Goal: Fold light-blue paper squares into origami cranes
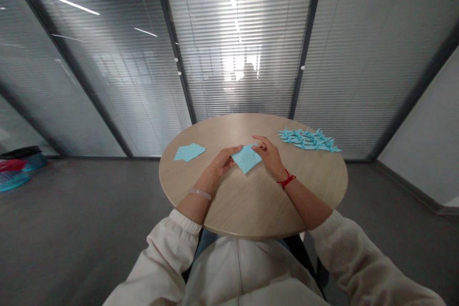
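A light blue paper square (246, 158) lies on the round wooden table (251, 201) between my hands. My left hand (223, 161) pinches its left corner with thumb and fingers closed. My right hand (269, 154) grips its upper right edge, fingers curled on the paper. To the left lies a small stack of blue paper sheets (189, 151). At the right, several folded blue paper cranes (308, 139) sit in a cluster.
Glass partitions with closed blinds stand behind the table. A basket (16, 172) with red and blue items sits on the grey floor at far left. A white wall rises at the right.
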Demonstrator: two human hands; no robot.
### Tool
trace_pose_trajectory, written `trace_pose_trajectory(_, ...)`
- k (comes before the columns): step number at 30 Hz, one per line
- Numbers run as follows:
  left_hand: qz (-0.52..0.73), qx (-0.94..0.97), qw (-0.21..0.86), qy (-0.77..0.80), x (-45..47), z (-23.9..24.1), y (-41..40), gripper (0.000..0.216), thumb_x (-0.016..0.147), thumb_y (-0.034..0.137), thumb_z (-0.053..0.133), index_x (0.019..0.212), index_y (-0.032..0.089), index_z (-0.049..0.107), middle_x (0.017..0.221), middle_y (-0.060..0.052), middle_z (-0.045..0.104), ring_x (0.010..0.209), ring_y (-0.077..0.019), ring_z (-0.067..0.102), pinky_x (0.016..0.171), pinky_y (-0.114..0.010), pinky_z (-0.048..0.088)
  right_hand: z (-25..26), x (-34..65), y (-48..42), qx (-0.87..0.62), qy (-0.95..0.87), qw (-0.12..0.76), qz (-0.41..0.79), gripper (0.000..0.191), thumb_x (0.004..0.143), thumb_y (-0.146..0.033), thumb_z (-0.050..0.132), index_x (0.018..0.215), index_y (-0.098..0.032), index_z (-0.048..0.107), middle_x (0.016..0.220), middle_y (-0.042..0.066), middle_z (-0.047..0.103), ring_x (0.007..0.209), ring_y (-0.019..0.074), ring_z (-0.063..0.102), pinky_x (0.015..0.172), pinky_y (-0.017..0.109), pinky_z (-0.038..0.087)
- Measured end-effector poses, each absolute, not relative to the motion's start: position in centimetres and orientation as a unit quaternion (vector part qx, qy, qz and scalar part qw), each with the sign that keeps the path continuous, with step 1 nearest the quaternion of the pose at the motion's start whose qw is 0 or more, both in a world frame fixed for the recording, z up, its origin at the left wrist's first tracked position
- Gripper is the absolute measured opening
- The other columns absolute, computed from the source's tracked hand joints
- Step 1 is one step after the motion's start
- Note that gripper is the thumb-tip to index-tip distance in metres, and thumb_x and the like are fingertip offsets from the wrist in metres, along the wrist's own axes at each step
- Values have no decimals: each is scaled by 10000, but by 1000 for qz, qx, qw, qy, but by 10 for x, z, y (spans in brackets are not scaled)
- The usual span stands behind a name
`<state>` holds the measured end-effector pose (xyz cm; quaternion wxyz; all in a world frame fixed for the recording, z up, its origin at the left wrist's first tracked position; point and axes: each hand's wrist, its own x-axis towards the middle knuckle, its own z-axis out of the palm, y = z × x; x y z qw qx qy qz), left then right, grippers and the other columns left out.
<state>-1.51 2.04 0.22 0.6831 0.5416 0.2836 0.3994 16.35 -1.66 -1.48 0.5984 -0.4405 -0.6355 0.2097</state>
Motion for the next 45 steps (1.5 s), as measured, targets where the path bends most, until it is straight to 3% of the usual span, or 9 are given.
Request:
trace_pose_trajectory(5, 384, 561, 671, 296, -17, 3, 19, 295, 628, 286, 797, 835, 91, 720, 827, -116, 714, 714, -167, 623, 726, -300, 493, -12, 162, -23, -459, -675, 554, 164, 404, 842, -398, 558, 1193, -201, 597, 801, 16, 637, 731, 153, 575, 653, 243, 421)
trace_pose_trajectory(11, 325, 586, 662, 338, -16, 7, 6, 344, 583, 349, 825, 764, 77, 717, 694, -81, 689, 572, -143, 577, 618, -287, 461, -11, 162, -22, -467, -673, 553, 153, 425, 857, -380, 548, 1248, -213, 560, 863, 40, 665, 775, 176, 603, 720, 278, 460)
trace_pose_trajectory(15, 359, 570, 657, 337, -15, 10, 5, 374, 555, 369, 836, 753, 81, 703, 679, -78, 689, 579, -154, 587, 614, -292, 474, -10, 163, -22, -424, -700, 560, 129, 479, 908, -382, 467, 1366, -245, 442, 1157, 85, 616, 1017, 209, 575, 891, 346, 455)
trace_pose_trajectory(18, 414, 552, 641, 337, -17, 9, 10, 383, 561, 384, 829, 761, 86, 695, 670, -79, 689, 556, -149, 578, 582, -282, 471, -12, 164, -18, -383, -745, 538, 89, 375, 930, -327, 413, 1267, -260, 563, 1308, 81, 522, 1224, 228, 450, 1041, 406, 358)
trace_pose_trajectory(22, 461, 535, 622, 338, -19, 4, 19, 364, 614, 394, 799, 774, 85, 690, 663, -84, 686, 572, -151, 583, 583, -277, 473, -22, 167, -10, -380, -778, 491, 100, 265, 869, -254, 529, 1076, -246, 693, 1349, 78, 466, 1271, 237, 406, 1088, 420, 304)
trace_pose_trajectory(28, 458, 536, 621, 342, -20, 3, 20, 406, 623, 407, 793, 822, 70, 685, 739, -106, 699, 611, -160, 607, 592, -278, 486, -28, 165, -5, -380, -774, 485, 145, 196, 774, -333, 681, 942, -250, 737, 1257, 66, 539, 1173, 219, 491, 1027, 363, 354)
trace_pose_trajectory(32, 415, 539, 663, 311, -19, 7, 14, 363, 628, 356, 802, 832, 80, 687, 783, -102, 704, 673, -168, 636, 659, -290, 518, -29, 166, -1, -418, -731, 509, 179, 230, 771, -425, 660, 817, -209, 724, 951, 52, 646, 898, 184, 583, 842, 306, 429)
trace_pose_trajectory(36, 397, 540, 686, 284, -15, 8, 11, 278, 672, 279, 781, 866, 94, 704, 913, -109, 712, 816, -181, 657, 780, -304, 535, -33, 167, 5, -471, -664, 535, 226, 315, 724, -486, 663, 745, -171, 683, 682, 8, 610, 650, 151, 532, 643, 266, 403)
trace_pose_trajectory(45, 385, 543, 694, 276, -11, 11, 5, 250, 688, 270, 774, 863, 100, 720, 989, -107, 706, 910, -188, 649, 897, -342, 515, -28, 167, 0, -508, -611, 567, 216, 327, 648, -477, 703, 729, -165, 649, 549, -32, 504, 538, 123, 436, 537, 248, 317)
